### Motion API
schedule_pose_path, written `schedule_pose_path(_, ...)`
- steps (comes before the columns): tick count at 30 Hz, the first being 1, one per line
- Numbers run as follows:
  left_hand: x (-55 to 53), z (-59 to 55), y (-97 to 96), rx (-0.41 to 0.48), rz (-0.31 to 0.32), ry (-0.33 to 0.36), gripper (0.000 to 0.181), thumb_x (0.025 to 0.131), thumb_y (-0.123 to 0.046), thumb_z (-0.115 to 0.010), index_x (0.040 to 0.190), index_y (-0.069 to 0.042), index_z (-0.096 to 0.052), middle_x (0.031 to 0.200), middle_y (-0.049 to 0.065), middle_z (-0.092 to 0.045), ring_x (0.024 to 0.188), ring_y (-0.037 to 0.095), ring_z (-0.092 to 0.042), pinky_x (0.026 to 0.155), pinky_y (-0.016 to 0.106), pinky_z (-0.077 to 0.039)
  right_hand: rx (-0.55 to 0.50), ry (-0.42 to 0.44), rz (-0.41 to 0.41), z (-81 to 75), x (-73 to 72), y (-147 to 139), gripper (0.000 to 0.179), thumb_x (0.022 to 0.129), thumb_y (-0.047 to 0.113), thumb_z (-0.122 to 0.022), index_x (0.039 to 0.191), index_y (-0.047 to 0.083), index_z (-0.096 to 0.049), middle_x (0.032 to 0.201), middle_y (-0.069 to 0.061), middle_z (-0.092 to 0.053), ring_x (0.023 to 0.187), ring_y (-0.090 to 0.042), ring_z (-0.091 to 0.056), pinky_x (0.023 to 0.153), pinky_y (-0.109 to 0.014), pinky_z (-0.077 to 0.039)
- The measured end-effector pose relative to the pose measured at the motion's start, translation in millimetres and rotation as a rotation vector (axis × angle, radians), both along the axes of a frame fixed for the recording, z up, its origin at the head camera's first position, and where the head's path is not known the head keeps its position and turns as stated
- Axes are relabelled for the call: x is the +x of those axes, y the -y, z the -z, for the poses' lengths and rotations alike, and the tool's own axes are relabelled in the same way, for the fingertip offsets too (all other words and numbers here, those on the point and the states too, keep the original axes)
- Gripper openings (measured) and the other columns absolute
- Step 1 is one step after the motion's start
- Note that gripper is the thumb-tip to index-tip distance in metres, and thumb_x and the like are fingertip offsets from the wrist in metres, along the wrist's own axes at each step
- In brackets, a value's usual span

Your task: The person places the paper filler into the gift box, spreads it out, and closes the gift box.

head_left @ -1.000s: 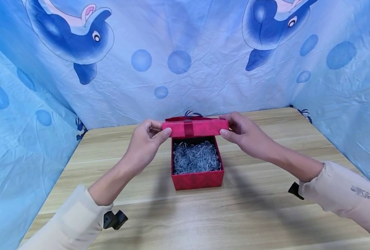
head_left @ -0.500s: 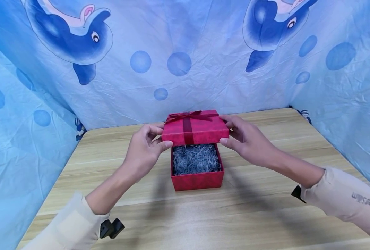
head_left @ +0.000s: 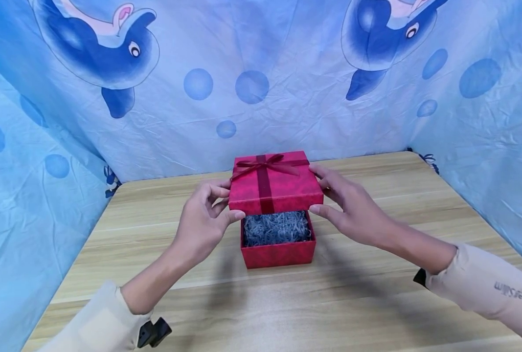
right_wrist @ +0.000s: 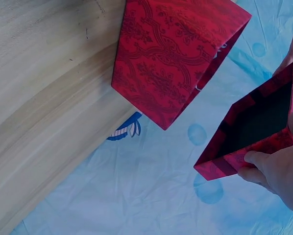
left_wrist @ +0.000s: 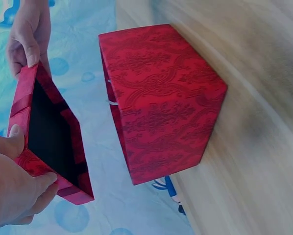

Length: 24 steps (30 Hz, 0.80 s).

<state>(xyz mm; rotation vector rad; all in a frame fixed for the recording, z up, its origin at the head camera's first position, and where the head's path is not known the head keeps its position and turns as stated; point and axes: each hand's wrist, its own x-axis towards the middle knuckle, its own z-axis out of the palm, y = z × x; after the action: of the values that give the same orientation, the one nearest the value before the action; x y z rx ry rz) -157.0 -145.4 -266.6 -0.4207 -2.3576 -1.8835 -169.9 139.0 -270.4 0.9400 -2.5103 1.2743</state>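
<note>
Both hands hold a red box lid [head_left: 283, 188] with a dark red ribbon and bow on top. My left hand [head_left: 203, 215] grips its left side, thumb at the front corner. On the opposite side, my right hand [head_left: 353, 208] grips it in the same way. Below the lid, a red gift box [head_left: 278, 255] stands on the table, filled with grey-blue shredded paper [head_left: 276, 229]. The lid hides the box's back part in the head view. Both wrist views show a gap between the lid's dark inside [left_wrist: 51, 134] and the patterned box [right_wrist: 171, 54].
The box stands on a light wooden table [head_left: 155, 274]. Behind and at both sides hangs a blue cloth [head_left: 287, 122] printed with dolphins and bubbles. Black wrist cameras [head_left: 154, 333] sit on the beige sleeves [head_left: 102, 318].
The lid has tipped from showing its front edge to showing its top and bow, and its front edge has come down and nearer, covering more of the box. Both hands keep their grip.
</note>
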Motion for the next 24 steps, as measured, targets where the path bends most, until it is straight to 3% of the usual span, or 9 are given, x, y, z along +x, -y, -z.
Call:
schedule_pose_path(9, 5.7, 9.2, -0.6, 0.014, -0.007, 0.004, 0.039, 0.079, 0.015, -0.068, 0.108, 0.007, -0.043, 0.135, 0.010, -0.045, 0.123, 0.027, -0.053, 0.088, 0.026, -0.051, 0.014, 0.005, -0.023, 5.0, 1.6, -2.0, 0.078, 0.082, -0.003, -0.072, 0.148, 0.004, -0.031, 0.118, -0.010, -0.058, 0.120, -0.022, -0.056, 0.098, -0.031, -0.043)
schedule_pose_path(24, 11.6, 38.9, -3.2, 0.045, -0.005, 0.038, 0.038, 0.076, 0.018, -0.070, 0.101, 0.009, -0.043, 0.131, 0.013, -0.044, 0.121, 0.029, -0.054, 0.092, 0.027, -0.049, 0.047, 0.084, -0.024, 22.9, 8.4, -3.1, 0.079, 0.082, -0.002, -0.072, 0.148, 0.001, -0.029, 0.117, -0.008, -0.059, 0.117, -0.022, -0.058, 0.098, -0.031, -0.044)
